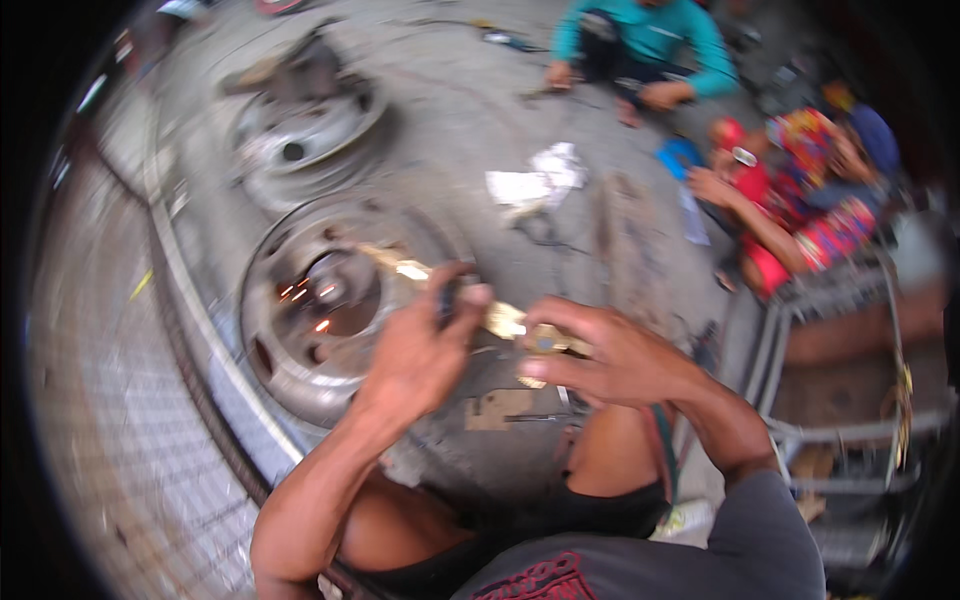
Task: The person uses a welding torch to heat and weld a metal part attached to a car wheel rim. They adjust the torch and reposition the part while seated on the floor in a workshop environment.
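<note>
A long, shiny brass-coloured piece (505, 321) runs between my hands, its far end reaching over a wheel rim. Motion blur hides its exact kind. My left hand (425, 345) is closed around its middle, with a dark round thing (447, 303) between thumb and fingers. Thumb and fingers of my right hand (605, 350) pinch the near end of the brass-coloured piece. Just beyond my left hand lies a rusty steel wheel rim (285, 375). Small orange glints (322, 326) show in its centre.
Behind the near rim stands another wheel rim (340, 150) with a dark metal block (305, 75) on top. White cloth (540, 180) and flat cardboard (485, 410) lie on the floor. Two people sit at the far right, one in a teal sleeve (712, 55). A metal-framed chair (770, 370) stands right.
</note>
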Motion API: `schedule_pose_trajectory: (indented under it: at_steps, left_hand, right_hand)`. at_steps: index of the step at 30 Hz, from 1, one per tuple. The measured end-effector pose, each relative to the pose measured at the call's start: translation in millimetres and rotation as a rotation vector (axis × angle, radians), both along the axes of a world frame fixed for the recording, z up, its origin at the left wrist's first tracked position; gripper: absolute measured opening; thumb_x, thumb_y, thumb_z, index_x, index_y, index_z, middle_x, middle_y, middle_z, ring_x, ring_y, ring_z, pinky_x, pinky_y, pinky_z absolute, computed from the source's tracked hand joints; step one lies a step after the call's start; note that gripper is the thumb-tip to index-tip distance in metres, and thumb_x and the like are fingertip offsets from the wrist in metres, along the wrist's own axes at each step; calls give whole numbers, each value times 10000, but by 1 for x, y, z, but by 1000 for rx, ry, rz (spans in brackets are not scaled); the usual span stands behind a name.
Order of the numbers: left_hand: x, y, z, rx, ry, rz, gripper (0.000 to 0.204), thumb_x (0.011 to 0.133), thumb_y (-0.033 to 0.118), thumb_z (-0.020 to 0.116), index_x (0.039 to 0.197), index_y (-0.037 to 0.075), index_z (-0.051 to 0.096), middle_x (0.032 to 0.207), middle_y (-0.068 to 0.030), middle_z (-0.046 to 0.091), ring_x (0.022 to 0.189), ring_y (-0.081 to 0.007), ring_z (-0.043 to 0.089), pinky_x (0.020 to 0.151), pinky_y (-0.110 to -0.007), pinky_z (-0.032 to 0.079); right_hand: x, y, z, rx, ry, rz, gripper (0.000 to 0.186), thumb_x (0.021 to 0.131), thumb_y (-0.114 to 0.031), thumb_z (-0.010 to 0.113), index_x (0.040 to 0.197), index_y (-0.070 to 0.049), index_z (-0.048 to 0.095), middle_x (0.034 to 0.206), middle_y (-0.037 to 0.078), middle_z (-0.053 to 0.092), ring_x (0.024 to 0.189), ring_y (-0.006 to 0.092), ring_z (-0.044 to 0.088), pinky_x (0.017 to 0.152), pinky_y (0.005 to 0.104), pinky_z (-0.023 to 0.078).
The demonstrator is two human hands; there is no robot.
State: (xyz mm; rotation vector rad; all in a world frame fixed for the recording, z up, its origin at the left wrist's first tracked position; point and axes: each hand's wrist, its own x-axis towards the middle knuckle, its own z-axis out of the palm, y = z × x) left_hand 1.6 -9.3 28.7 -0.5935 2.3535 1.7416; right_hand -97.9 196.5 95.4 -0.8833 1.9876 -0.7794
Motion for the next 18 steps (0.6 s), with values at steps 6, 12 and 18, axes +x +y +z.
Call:
schedule_pose_trajectory:
  at_steps: [6,12,18]
  left_hand:
    - [-1,43,26,89,296,5,751,1083,523,560,1673,131,308,965,-122,685,848,-184,678,771,-329,564]
    - [2,55,28,20,352,-13,678,1079,504,582,1557,33,488,824,-118,665,803,-184,693,753,-347,558]
    - [-2,74,44,-97,285,-110,607,1080,473,591,1381,-52,628,899,-157,720,796,-190,705,769,-349,563]
  right_hand:
    - [-13,60,10,-266,90,-242,382,993,-381,749,1197,-100,589,750,21,596,561,118,554,533,308,441]
    - [-16,132,13,-302,-129,-498,414,943,-228,826,1225,-123,541,712,-35,530,475,57,480,421,254,351]
    - [-43,193,-29,-324,-220,-583,486,909,-95,822,1261,-117,487,742,-5,583,451,61,488,385,249,366]
